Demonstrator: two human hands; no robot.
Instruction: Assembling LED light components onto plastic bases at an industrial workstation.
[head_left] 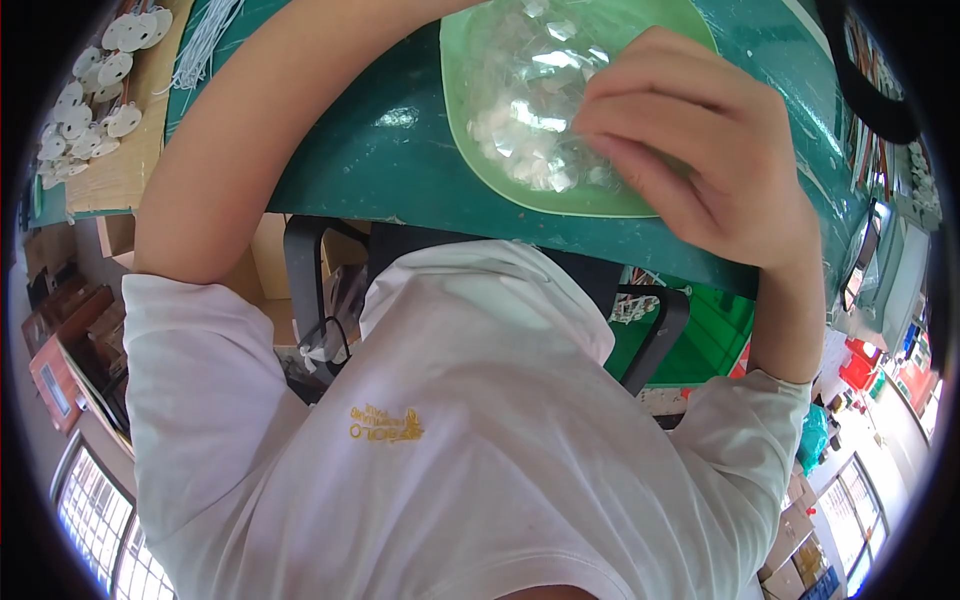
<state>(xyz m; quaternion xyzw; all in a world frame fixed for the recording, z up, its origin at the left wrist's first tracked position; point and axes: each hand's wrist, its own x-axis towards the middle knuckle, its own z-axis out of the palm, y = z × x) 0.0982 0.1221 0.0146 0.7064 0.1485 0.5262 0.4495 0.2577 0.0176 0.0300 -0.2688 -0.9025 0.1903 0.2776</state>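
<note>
What I've got on my feed is a shallow light-green plastic tray with rounded corners [456, 85], sitting flat on a glossy dark-green tabletop [400, 165], right up by the near edge, with its far end cut off at the top of my view. Piled loose inside is a heap of small clear, shiny plastic-looking pieces [545, 115], kinda jumbled at all angles and throwing bright glare back at me, so I honestly can't make out single shapes. They're bunched toward the tray's left and middle, with some paler pinkish-white bits showing at the heap's lower left.
</note>
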